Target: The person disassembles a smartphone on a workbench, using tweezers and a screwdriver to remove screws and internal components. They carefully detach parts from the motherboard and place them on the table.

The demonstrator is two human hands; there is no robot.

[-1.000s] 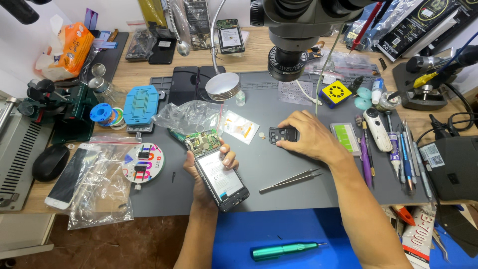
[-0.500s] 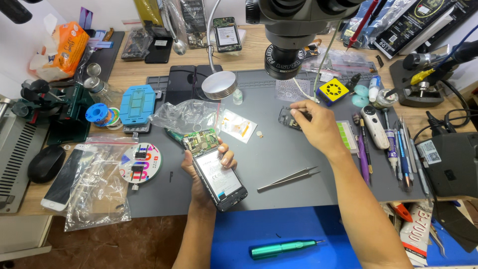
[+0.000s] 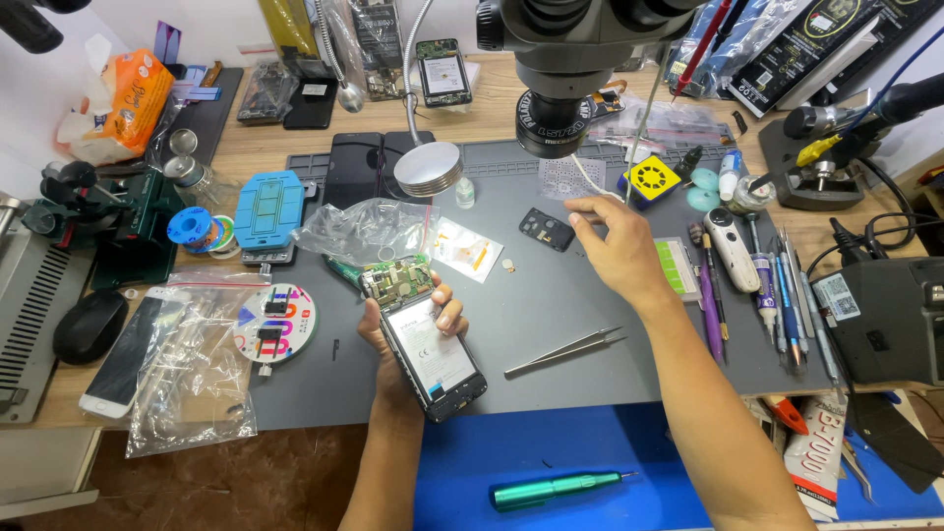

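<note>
A: What are the fingers doing?

B: The left hand (image 3: 408, 339) has its fingers curled around an opened phone (image 3: 423, 339), back cover off, green board showing at the top. It is held face-up and tilted toward the head, likely so the insides can be read. The right hand (image 3: 615, 251) hovers over the grey mat (image 3: 551, 364) with fingers loosely spread, gripping nothing, fingertips (image 3: 580, 205) just beside a small black part (image 3: 546, 228) that lies flat on the mat

A: And around them?

B: Tweezers (image 3: 563, 350) lie on the mat between the two hands, within easy reach. A clear bag (image 3: 362, 231) sits just above the phone, with a small white packet (image 3: 464, 249) beside it. Right of the hand stands a row of pens and tools (image 3: 777, 295). A green screwdriver (image 3: 556, 488) rests on the blue pad near the desk (image 3: 246, 147) edge

A: Anything in the way?

B: The microscope (image 3: 570, 69) hangs over the mat's far side, above the right hand, and a lamp head (image 3: 429, 169) crowds the space near the black part
</note>
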